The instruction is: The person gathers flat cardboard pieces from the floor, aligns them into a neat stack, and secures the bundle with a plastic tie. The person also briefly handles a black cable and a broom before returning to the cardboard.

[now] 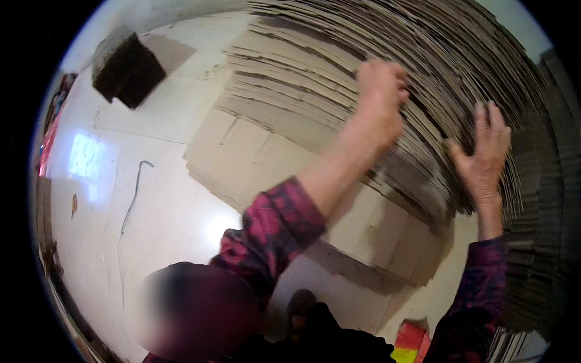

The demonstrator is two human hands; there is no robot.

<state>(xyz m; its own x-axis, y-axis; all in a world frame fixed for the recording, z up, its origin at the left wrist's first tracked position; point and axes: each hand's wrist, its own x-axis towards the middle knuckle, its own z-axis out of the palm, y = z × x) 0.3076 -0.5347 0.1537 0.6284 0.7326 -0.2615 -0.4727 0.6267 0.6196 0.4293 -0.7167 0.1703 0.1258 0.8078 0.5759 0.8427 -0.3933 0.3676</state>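
Note:
Flat brown cardboard sheets (284, 72) lie in a large, fanned stack, their layered edges running from the upper left toward the right. Over the middle of these edges is my left hand (380, 91), its fingers curled and slightly blurred; what they grip, if anything, is hidden. My right hand (486, 142) rests at the right end of the stack, with fingers stretched upward and thumb spread apart. Nothing shows in its grasp. On the near side, below my left forearm, broad flat faces of more cardboard (363, 227) are visible.
A dark block-shaped object (128, 71) stands on the pale floor (169, 151) at the far left. A thin dark strip (134, 193) lies nearer. Dark stacked layers (532, 242) rise along the right side. A red and yellow item (410, 345) is near my body.

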